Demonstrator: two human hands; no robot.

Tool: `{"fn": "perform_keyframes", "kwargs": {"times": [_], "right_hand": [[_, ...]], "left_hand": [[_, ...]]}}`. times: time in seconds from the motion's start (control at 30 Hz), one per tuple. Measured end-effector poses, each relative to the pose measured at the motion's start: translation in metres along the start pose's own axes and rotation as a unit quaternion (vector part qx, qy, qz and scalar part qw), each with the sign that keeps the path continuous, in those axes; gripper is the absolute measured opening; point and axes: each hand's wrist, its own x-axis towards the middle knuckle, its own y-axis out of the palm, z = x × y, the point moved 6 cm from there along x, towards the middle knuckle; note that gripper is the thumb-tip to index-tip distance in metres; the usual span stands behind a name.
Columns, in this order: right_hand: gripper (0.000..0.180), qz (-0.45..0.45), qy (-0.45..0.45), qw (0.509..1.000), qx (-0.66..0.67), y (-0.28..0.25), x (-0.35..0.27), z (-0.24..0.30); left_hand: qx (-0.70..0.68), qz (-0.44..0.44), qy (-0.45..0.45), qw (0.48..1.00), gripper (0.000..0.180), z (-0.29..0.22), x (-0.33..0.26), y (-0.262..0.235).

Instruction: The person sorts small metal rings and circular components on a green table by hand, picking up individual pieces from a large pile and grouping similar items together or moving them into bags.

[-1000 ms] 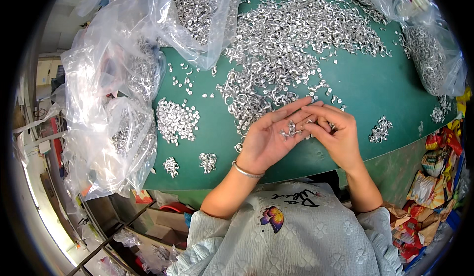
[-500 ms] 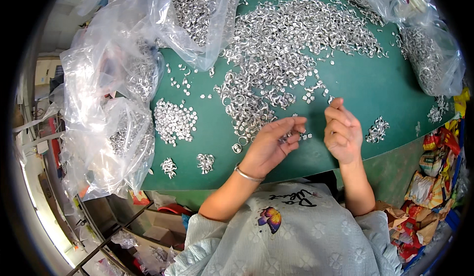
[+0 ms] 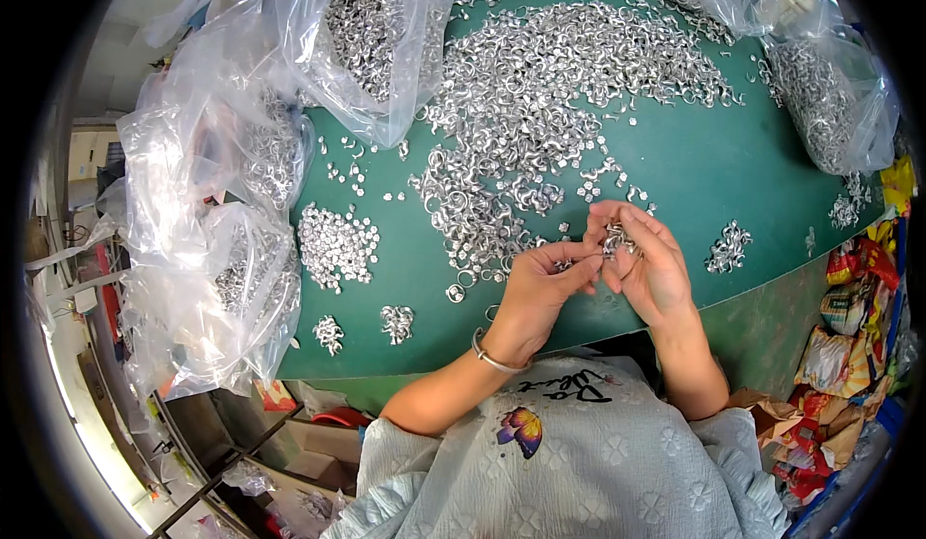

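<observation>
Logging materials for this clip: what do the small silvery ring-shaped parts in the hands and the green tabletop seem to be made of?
The small silvery ring-shaped parts, held between left hand and right hand, look like bright metal: they glint as the big pile does. The green tabletop looks matt and smooth, perhaps a mat or painted board; which one is unclear.

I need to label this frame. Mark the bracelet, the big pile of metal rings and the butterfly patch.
bracelet (image 3: 489, 357), head view, on the band where it crosses the left wrist.
pile of metal rings (image 3: 550, 85), head view, on the dense middle of the heap.
butterfly patch (image 3: 521, 428), head view, on the wings.
</observation>
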Motion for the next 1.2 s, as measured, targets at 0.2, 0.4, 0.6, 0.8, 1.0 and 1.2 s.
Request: {"fn": "perform_keyframes", "kwargs": {"times": [0.2,0.4,0.6,0.8,1.0,1.2], "right_hand": [[0.027,-0.134,0.035,0.978,0.158,-0.018,-0.002,-0.020],[0.021,-0.006,0.055,0.947,0.317,-0.017,0.005,-0.033],[0.020,-0.050,0.082,0.871,0.481,-0.003,0.009,-0.038],[0.026,0.050,0.097,0.949,0.295,-0.022,0.006,-0.023],[0.022,-0.053,-0.001,0.946,-0.321,-0.012,0.027,0.008],[0.015,-0.046,-0.258,0.593,-0.761,0.028,0.040,0.007]], "left_hand": [[0.144,-0.050,0.117,0.981,0.010,-0.019,-0.002,0.003],[0.362,-0.093,0.273,0.886,0.016,-0.031,-0.009,0.027],[0.308,-0.077,0.404,0.858,0.012,-0.036,-0.020,0.033],[0.189,-0.162,0.185,0.951,0.020,-0.042,-0.025,-0.044],[0.627,-0.249,0.309,0.671,0.017,-0.072,0.001,-0.049],[0.660,-0.195,0.310,0.656,0.019,-0.068,0.013,-0.038]]}}
